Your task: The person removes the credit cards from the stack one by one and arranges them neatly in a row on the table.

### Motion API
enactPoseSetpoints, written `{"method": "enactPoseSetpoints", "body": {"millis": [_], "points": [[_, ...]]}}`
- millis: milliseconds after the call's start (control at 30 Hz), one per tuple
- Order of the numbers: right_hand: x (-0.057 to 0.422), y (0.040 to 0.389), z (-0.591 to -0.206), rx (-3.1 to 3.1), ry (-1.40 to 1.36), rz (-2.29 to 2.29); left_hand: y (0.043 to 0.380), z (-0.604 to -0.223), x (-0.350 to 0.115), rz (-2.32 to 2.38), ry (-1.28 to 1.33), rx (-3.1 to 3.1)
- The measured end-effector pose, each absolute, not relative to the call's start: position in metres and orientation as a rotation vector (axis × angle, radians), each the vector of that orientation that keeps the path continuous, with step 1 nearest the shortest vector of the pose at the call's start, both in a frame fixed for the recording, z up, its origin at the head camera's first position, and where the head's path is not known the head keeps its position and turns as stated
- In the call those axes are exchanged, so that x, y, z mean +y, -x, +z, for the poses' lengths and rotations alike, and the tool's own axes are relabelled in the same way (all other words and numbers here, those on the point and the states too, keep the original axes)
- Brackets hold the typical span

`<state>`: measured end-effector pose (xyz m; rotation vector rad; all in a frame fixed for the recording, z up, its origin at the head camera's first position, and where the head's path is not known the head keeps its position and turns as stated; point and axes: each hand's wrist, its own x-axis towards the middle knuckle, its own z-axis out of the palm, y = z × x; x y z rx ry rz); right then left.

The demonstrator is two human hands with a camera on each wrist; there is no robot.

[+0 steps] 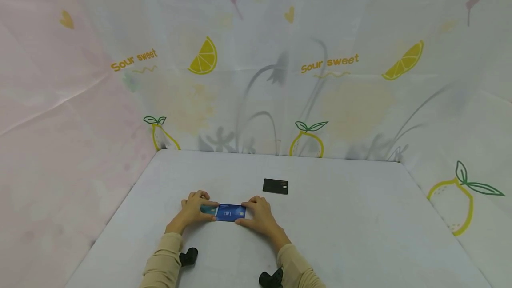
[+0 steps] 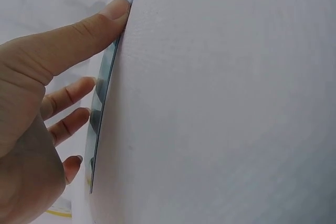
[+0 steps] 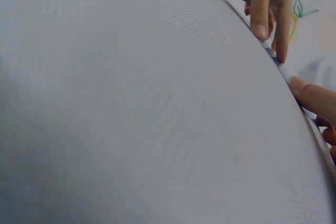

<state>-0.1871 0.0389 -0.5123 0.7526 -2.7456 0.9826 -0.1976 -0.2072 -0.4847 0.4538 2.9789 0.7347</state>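
In the head view, a person has both hands on two cards which lie flat on the white table (image 1: 360,217). The left hand (image 1: 193,208) pinches the teal card (image 1: 208,210) by its long edges, near the end where it meets the blue card (image 1: 230,213). Whether one card overlaps the other, I cannot tell. The right hand (image 1: 260,217) holds the blue card, marked VIP, between thumb and forefinger, close to its right end. Farther from the person, and to the right of these cards, lies a black card (image 1: 275,186), touched by neither hand. Behind the table hangs a cloth (image 1: 256,26) printed with lemons and the words "Sour sweet".

In the left wrist view, the left thumb presses against the near edge of the teal card, which is seen almost from its side. The other visible fingers are spread apart, beyond this edge.

In the right wrist view, the thumbs of both hands are at the thin line of the cards, with a short gap between the hands; much of the right hand is outside the picture.
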Motion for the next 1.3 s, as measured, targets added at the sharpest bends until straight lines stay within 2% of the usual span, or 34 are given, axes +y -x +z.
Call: {"method": "enactPoseSetpoints", "body": {"millis": [1300], "points": [[0.0375, 0.1862, -0.5145, -2.713, -0.732, 0.987, 0.1953, -0.4834, -0.2048, 0.725, -0.457, 3.011]]}}
